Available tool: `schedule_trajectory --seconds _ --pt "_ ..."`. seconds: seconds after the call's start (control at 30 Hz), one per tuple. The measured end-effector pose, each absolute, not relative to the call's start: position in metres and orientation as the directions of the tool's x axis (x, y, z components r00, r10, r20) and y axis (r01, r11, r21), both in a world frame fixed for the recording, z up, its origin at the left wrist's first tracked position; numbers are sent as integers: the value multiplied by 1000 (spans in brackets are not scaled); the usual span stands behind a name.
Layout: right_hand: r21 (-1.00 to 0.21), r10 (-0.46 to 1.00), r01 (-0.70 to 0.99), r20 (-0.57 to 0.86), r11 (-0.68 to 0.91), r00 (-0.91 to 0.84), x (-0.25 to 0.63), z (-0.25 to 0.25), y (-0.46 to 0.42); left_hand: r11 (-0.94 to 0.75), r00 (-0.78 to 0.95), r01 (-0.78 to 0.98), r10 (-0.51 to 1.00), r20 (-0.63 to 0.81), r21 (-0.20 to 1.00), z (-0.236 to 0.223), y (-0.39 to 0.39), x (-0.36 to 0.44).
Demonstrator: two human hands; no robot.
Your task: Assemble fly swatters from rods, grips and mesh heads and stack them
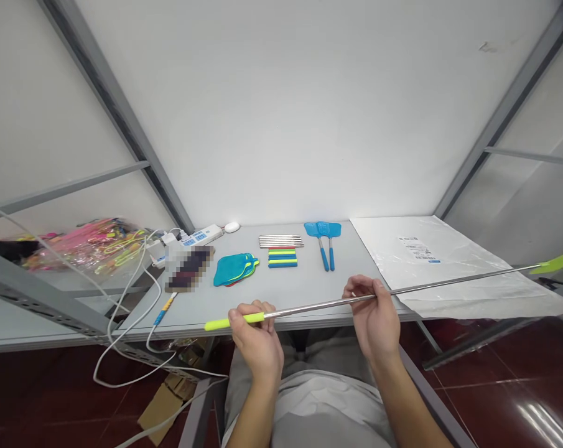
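A long fly swatter (pixel 318 306) with a yellow-green grip, a thin metal rod and a yellow-green head stretches across the front of the table. My left hand (pixel 259 342) is closed round its grip, and my right hand (pixel 373 320) pinches the rod farther right. The swatter's head reaches past the table at the far right. Beyond my hands lie two blue fly swatters (pixel 328 249) with short rods, a row of metal rods (pixel 281 241), several coloured grips (pixel 282 258) and a stack of swatter heads (pixel 234 269), blue on top.
A white plastic bag (pixel 384 249) with a label covers the table's right side. At the left are a blurred-out phone-like object (pixel 190 269), a power strip (pixel 201 236), a white mouse-like object (pixel 231 228) and hanging white cables (pixel 104 361). Clear-wrapped colourful goods (pixel 89 246) sit farther left.
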State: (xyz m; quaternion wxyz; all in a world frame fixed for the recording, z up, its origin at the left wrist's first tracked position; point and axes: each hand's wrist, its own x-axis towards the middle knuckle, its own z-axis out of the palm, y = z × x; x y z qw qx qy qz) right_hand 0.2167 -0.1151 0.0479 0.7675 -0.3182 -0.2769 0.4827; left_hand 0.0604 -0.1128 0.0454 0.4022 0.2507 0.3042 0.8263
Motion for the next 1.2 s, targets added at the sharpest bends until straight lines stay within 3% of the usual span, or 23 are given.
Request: schedule_trajectory --seconds 0.3,0.53,0.67,0.87,1.2 --pt "-806 979 -556 179 204 99 173 43 -132 -440 -399 -485 880 257 755 28 -127 90" --pt "-904 972 -358 228 235 63 193 47 -129 -329 -406 -488 906 124 809 24 -117 77" --pt "-873 966 -423 179 242 184 216 45 -120 -406 -498 -498 857 131 766 33 -105 54" --pt "-729 936 -632 33 262 350 267 48 -105 -502 -627 -439 765 147 745 52 -97 8" --pt "-632 874 -657 67 410 481 293 45 -102 -488 -658 -456 748 87 744 59 -94 -14"
